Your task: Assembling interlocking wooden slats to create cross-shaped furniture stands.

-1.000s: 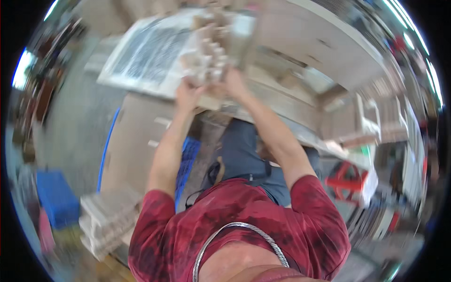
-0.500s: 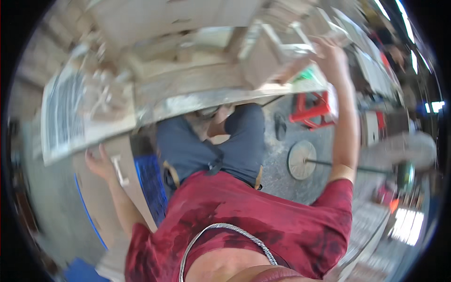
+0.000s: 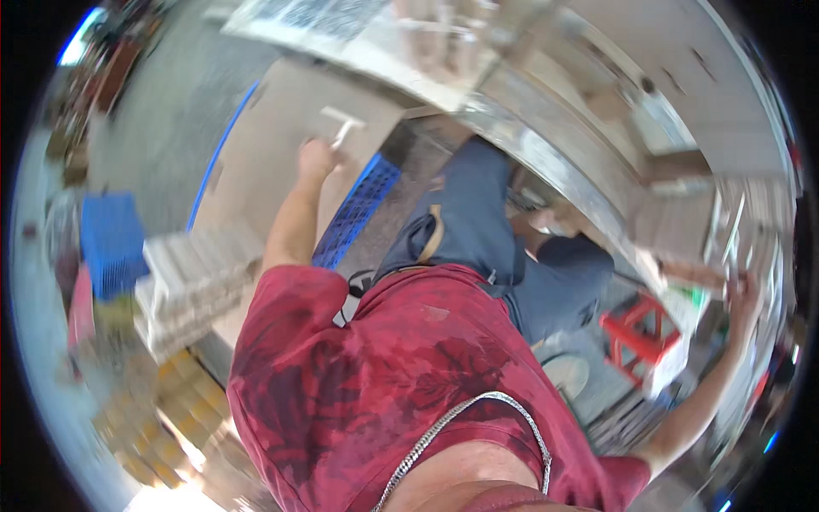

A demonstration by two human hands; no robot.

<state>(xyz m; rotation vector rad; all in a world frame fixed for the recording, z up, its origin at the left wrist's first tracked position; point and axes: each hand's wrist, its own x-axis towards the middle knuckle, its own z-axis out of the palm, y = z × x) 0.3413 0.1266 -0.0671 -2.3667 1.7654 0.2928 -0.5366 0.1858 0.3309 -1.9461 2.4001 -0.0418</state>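
On the left, my left hand is closed at the lower end of a white T-shaped piece, over a broad brown board. Its fingers cover that end of the piece. My right arm reaches out to the far right, where my right hand is beside pale wooden pieces at the workbench. A short brown wooden piece points toward this hand. Motion blur hides the right fingers, so I cannot tell whether they hold it.
The workbench edge runs diagonally in front of my legs. A red stool stands beneath the right side. A blue crate is by the brown board. Stacked pale pieces and another blue crate sit at the left.
My view has swung left, shifting the bench to the right in the picture. The left hand was open beside the white piece; now it is closed at its end.
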